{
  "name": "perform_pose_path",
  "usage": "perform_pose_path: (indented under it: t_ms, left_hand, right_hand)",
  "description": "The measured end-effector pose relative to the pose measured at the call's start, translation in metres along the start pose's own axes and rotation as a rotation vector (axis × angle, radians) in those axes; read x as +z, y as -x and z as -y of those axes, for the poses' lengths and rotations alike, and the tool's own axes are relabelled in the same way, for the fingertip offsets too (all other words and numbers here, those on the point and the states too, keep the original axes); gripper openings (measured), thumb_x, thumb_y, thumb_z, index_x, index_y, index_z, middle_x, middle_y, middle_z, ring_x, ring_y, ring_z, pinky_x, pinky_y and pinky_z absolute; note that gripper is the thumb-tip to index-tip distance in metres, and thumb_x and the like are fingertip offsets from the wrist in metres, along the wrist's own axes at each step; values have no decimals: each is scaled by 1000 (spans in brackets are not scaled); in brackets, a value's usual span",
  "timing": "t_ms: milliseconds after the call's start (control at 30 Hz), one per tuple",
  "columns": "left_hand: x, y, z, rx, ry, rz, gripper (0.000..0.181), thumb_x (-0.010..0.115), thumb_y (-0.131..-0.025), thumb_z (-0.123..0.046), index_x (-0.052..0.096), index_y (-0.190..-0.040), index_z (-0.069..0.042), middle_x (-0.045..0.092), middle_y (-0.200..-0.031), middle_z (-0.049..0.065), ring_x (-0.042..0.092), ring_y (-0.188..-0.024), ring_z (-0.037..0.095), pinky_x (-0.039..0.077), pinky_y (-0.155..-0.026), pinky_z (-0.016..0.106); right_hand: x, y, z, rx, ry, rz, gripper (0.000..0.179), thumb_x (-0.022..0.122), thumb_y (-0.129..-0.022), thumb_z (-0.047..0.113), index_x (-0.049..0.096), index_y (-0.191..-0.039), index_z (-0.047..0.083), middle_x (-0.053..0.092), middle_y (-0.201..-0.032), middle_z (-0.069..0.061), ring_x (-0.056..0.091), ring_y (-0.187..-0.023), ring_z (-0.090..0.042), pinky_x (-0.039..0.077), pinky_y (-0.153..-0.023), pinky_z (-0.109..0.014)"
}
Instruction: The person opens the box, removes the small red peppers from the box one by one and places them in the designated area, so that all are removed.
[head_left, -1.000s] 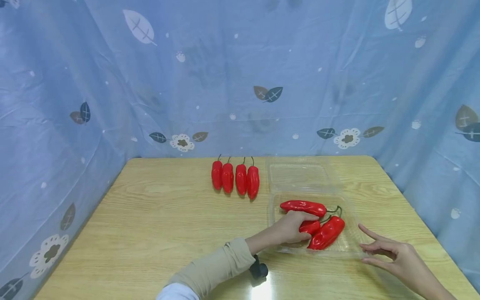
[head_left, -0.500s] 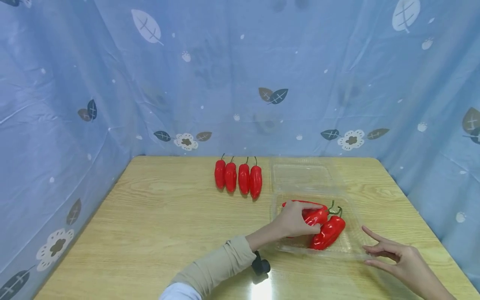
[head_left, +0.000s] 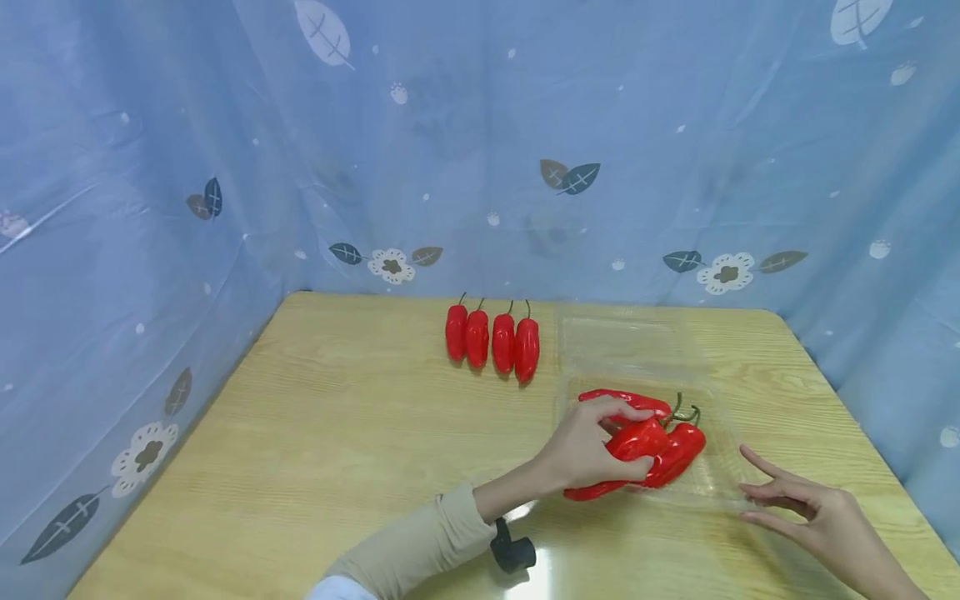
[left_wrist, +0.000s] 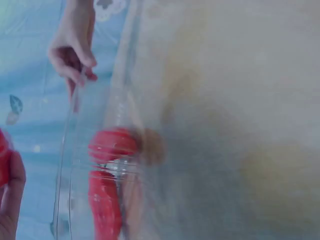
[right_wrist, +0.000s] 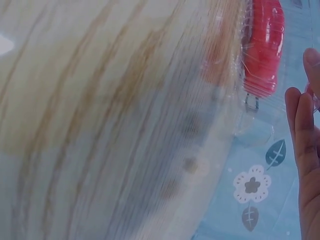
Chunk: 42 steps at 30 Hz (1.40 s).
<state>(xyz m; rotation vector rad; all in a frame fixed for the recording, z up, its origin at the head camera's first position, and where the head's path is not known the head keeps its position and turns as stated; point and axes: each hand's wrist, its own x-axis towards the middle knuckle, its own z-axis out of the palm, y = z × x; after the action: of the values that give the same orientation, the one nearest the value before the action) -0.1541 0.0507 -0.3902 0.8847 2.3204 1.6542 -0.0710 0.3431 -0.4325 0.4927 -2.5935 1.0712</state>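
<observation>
My left hand [head_left: 581,446] grips a red chili pepper [head_left: 637,439], its tip showing below the hand and its green stem pointing to the back right. The pepper is above the front part of a clear plastic container [head_left: 716,479]. Inside lie a red pepper along the back [head_left: 624,401], partly covered by my fingers, and another on the right [head_left: 684,450]. My right hand [head_left: 813,510] pinches the container's right edge, thumb and fingers on either side of the wall in the left wrist view. The held pepper [left_wrist: 4,160] shows at that view's left border.
Several red peppers [head_left: 527,350] stand side by side at the back of the wooden table [head_left: 360,433]. The container's clear lid [head_left: 630,343] lies folded back behind it. A black object [head_left: 512,550] is below my left forearm. A blue curtain [head_left: 487,108] surrounds the table.
My left hand has lifted the pepper from among the others and brought it slightly toward the front. My right hand keeps its place at the container's edge. The head view has shifted a little.
</observation>
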Motion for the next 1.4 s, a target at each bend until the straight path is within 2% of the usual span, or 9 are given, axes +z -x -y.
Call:
perform_pose_path:
  t_ms: [133,233,333,500,667,1033,1233,1300,1400]
  left_hand:
    - [-13,26,1,-17,13,-90,38,79,-74,-18,66,-110,-17,61,-104,-10,55,-78,2,53,-60,19]
    - [-19,43,9,-63,48,-182,36,77,-75,-15,63,-108,-16,62,-107,-8,56,-80,5,54,-60,21]
    - [-23,53,21,-132,108,-282,35,76,-77,-13,62,-108,-13,62,-107,-2,58,-79,8,54,-59,22]
    - [-27,51,44,-235,197,-467,36,76,-79,-9,60,-111,-7,61,-105,5,59,-75,13,54,-63,23]
    - [-31,39,60,-292,162,-617,38,78,-79,-11,62,-114,-10,59,-106,2,57,-79,14,52,-67,24]
    - [-29,17,77,-429,95,-734,39,80,-76,-7,65,-112,-11,63,-103,2,58,-90,18,54,-80,33]
    - [-27,9,81,-518,50,-742,48,83,-74,-12,66,-118,-13,62,-111,3,59,-102,23,53,-88,38]
    - [-29,9,78,-508,51,-730,53,83,-74,-13,63,-123,-12,59,-119,5,57,-108,24,51,-91,39]
    - [-37,12,72,-428,50,-721,57,81,-77,-14,58,-129,-12,52,-127,5,51,-116,24,47,-97,39]
  right_hand:
    - [-3,2,-3,4,5,-8,33,83,-60,-8,75,-86,11,46,-132,30,58,-89,18,45,-65,-2]
    - [-5,4,-4,-2,-10,-12,33,82,-59,-10,75,-85,10,46,-131,30,58,-89,17,44,-69,-1]
    - [-4,4,-5,-11,-16,-13,34,82,-59,-11,74,-84,10,46,-131,31,59,-88,17,45,-69,-1]
    - [-3,4,-5,-12,-37,-13,34,82,-59,-13,73,-83,10,46,-131,31,60,-86,15,45,-68,-1]
    - [-2,5,-7,-11,-44,-8,35,81,-58,-14,72,-82,10,45,-131,31,61,-85,15,45,-68,-1]
    - [-2,7,-6,-3,-19,-8,36,82,-58,-12,72,-83,12,45,-130,33,61,-85,14,45,-68,-2]
    - [-3,9,-7,-13,-42,-21,36,81,-58,-15,72,-83,9,47,-132,30,60,-86,15,45,-69,-2]
    - [-3,7,-7,-3,-40,-24,35,81,-58,-14,73,-83,9,47,-132,30,60,-87,16,44,-70,-1]
    - [-2,4,-5,11,-35,-16,33,82,-59,-12,74,-83,9,47,-132,30,59,-88,16,44,-69,-1]
